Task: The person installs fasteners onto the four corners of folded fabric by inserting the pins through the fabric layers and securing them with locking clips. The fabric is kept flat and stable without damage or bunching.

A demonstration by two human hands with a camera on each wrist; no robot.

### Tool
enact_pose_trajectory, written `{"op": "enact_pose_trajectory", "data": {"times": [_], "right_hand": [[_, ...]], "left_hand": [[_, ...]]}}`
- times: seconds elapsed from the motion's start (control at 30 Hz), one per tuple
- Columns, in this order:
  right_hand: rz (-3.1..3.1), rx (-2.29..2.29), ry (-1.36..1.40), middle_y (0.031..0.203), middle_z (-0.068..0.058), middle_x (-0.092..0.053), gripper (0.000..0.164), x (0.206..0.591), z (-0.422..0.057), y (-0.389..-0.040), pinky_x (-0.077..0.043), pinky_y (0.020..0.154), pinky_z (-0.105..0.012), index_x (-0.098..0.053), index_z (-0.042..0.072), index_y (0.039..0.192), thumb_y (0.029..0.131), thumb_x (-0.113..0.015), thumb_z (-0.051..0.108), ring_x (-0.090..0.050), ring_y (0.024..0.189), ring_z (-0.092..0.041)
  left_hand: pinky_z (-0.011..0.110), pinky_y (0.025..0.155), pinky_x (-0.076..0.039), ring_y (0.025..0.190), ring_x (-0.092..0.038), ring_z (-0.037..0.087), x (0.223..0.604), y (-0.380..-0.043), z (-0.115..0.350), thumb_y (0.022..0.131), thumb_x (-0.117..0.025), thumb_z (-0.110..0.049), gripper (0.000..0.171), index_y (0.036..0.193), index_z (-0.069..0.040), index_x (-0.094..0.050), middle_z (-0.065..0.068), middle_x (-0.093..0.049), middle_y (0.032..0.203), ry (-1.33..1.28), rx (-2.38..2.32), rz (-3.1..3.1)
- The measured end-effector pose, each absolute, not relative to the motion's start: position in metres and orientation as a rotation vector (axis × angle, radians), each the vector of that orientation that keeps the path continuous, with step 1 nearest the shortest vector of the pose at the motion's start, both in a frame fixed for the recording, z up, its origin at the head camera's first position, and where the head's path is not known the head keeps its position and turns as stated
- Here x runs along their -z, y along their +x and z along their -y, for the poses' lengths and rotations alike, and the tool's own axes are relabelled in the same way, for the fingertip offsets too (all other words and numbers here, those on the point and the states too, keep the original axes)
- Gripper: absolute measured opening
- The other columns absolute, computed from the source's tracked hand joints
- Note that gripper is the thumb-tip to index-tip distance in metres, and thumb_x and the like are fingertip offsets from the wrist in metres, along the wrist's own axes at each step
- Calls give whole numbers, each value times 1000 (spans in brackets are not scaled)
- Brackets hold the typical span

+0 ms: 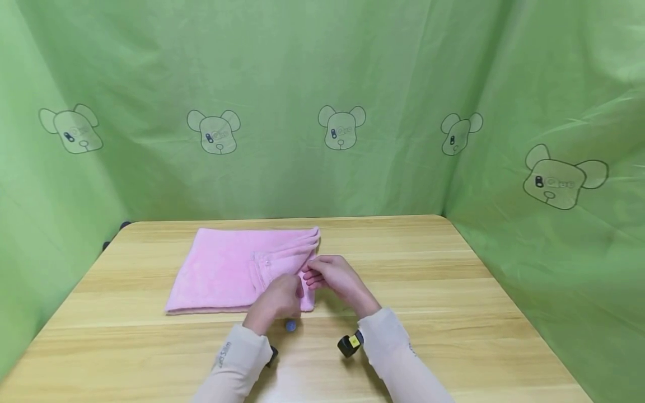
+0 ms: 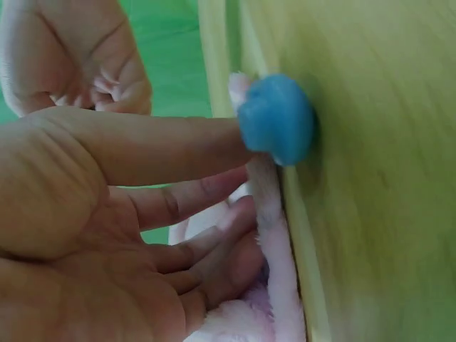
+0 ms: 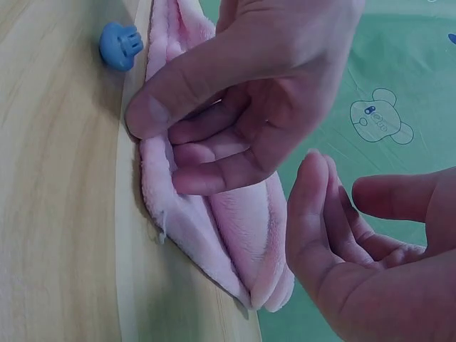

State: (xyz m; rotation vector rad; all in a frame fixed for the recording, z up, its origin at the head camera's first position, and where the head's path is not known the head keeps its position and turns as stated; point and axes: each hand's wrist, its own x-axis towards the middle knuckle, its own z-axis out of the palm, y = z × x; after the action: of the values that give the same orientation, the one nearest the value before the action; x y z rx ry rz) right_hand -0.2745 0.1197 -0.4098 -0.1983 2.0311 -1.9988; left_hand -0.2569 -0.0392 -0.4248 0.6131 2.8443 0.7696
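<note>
A pink plush cloth (image 1: 216, 274) lies folded on the table, with layered folds at its right end and a small stitched patch near the middle. My left hand (image 1: 277, 302) is at its front right edge. In the left wrist view the left thumb (image 2: 178, 149) is straight and the fingertips touch the cloth (image 2: 278, 263); no firm grip shows. Just right of the cloth is my right hand (image 1: 340, 280), fingers gently bent and thumb apart, holding nothing. A small blue plastic piece (image 3: 120, 46) with a round head rests on the table near the left thumb.
The wooden table (image 1: 428, 291) is bounded behind and at both sides by green curtains (image 1: 282, 67) with printed bear heads. Black wrist devices (image 1: 349, 345) sit under both forearms. Dark round objects (image 1: 125, 225) show at the table's left back edge.
</note>
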Motion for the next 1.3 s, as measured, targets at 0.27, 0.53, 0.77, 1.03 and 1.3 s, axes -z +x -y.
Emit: {"op": "enact_pose_trajectory", "data": {"times": [0.27, 0.53, 0.77, 1.03, 1.3], "right_hand": [[-2050, 1987, -182, 89, -18, -65, 26, 410, -119, -275, -56, 65, -24, -59, -17, 108, 100, -49, 6, -62, 73, -16], [-2164, 1915, -186, 83, -14, -66, 25, 411, -121, -275, -57, 65, -27, -62, -15, 106, 97, -54, 7, -62, 70, -17], [-2384, 1649, -341, 87, -22, -67, 28, 415, -124, -273, -58, 68, -42, -66, -5, 110, 86, -71, 9, -64, 74, -32], [-2520, 1486, -425, 85, -19, -69, 15, 423, -118, -273, -57, 66, -35, -71, 2, 101, 88, -69, 10, -66, 71, -28], [-2545, 1502, -398, 82, -17, -69, 8, 422, -115, -272, -57, 68, -38, -72, 4, 92, 89, -69, 11, -66, 71, -29]], "left_hand": [[36, 68, -50, 70, -54, 19, 425, -258, 41, 70, -68, 4, 15, 78, -7, -61, 2, -57, 73, 546, -891, -2783], [35, 65, -51, 66, -55, 17, 422, -263, 50, 79, -70, -1, 12, 76, -8, -61, 1, -59, 71, 519, -1013, -2818], [28, 51, -44, 57, -50, 14, 410, -263, 61, 85, -71, -11, 13, 78, -8, -60, 0, -57, 66, 485, -1091, -2825], [33, 62, -51, 66, -56, 17, 405, -265, 67, 81, -70, -4, 6, 81, -6, -64, 4, -62, 74, 478, -1099, -2816], [40, 73, -54, 76, -62, 19, 403, -266, 70, 85, -71, -7, 3, 86, -5, -70, 7, -69, 84, 518, -1085, -2813]]}}
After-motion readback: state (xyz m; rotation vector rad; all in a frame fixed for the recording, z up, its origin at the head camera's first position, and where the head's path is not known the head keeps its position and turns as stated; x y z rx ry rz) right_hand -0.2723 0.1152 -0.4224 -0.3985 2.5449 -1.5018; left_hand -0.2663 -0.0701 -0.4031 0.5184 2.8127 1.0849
